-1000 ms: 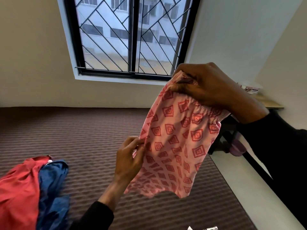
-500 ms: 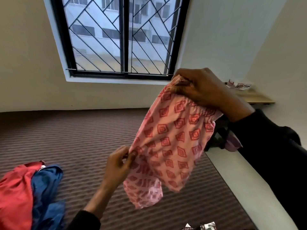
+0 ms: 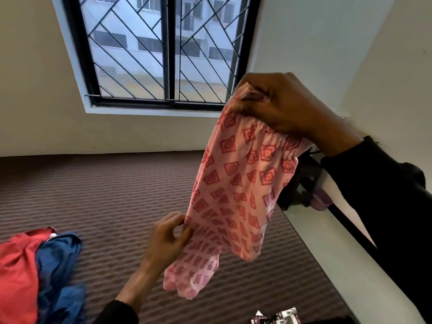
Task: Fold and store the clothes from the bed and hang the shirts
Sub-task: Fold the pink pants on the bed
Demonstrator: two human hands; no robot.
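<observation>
Two hands hold pink shorts [image 3: 236,195] aloft over the bed [image 3: 117,202], thin cloth printed with red diamonds. Right hand [image 3: 285,108], at 1 o'clock, grips the gathered elastic waistband. Left hand [image 3: 167,239], at 6 o'clock, pinches the side hem. Bed cover ribbed, brown-striped. Red garment [image 3: 16,274] and blue garment [image 3: 58,265] heaped at 8 o'clock. Barred window [image 3: 163,50] at 12. No readable writing.

Both hands [image 3: 280,106] [image 3: 167,239] in pinching grip
</observation>
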